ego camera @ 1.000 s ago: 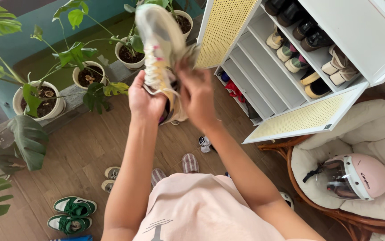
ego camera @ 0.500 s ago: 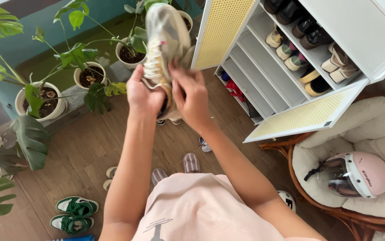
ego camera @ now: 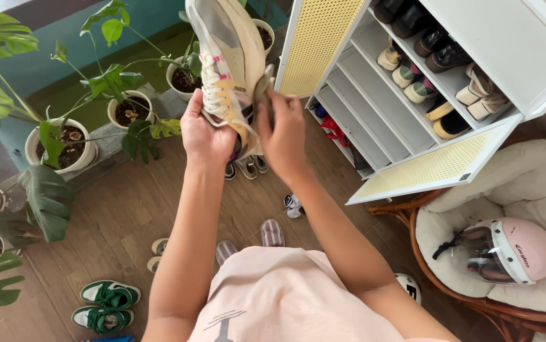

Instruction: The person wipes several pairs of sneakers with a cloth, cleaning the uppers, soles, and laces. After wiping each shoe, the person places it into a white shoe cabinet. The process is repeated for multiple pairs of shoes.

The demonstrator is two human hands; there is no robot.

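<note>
Gripping cream sneaker (ego camera: 232, 54), toe cut off (heel hidden): left hand (ego camera: 204, 134), right hand (ego camera: 284, 136).

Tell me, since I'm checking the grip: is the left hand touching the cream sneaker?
Touching. The head view shows the left hand wrapped around the cream sneaker at its laces.

Bright, even daylight fills the scene with only soft shadows, focus is sharp throughout, and straight lines bow slightly toward the frame's edges.

Pale pink short-sleeved shirt (ego camera: 273, 297) with grey printed motif, bare forearms
</note>
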